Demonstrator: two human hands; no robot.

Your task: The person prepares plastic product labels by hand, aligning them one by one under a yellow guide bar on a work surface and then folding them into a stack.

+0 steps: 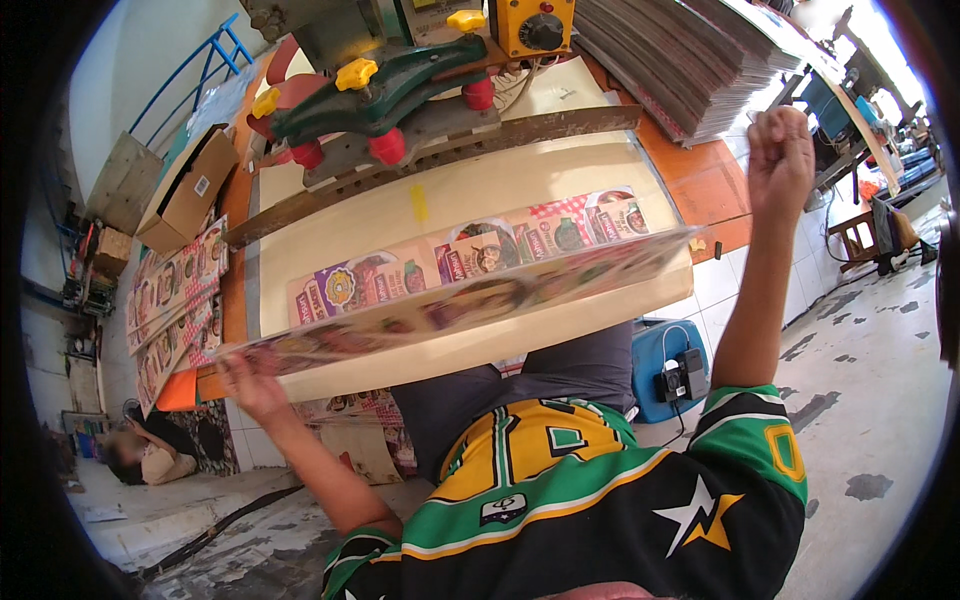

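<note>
L hand (250,385) on strip (470,300), R hand (780,150) fisted

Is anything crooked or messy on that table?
A little. The printed strip in the left hand is blurred and slants above the cream table, over another strip lying flat. The right hand is a raised fist. Nothing looks spilled or torn.

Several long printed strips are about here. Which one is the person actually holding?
The blurred printed strip at the near table edge, its end held in the left hand. The other strip lies flat on the cream table; more lie stacked at left.
</note>
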